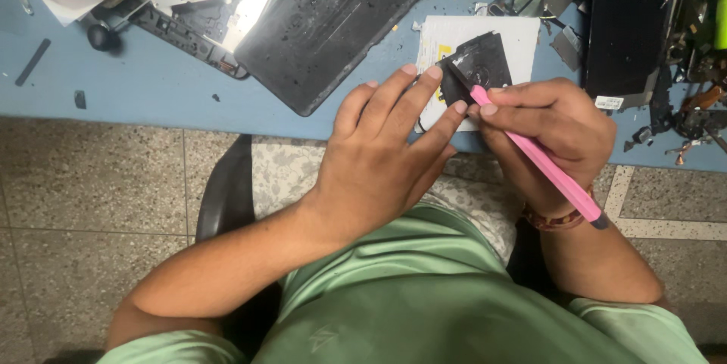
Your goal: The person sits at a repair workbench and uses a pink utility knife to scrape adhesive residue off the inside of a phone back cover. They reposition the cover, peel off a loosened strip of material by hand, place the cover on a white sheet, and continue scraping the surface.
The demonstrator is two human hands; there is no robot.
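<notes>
Hiding the black fan (485, 65) partly, both hands' fingers (424, 95) crowd it.

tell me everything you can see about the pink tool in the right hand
The pink tool is a slim, pen-like stick that looks like plastic, with a black tip at the working end and a dark cap at the back end. It lies at a slant, tip up-left, back end low right past the wrist. The right hand pinches it near the tip. The tip rests on a small black part lying on a white pad.
</notes>
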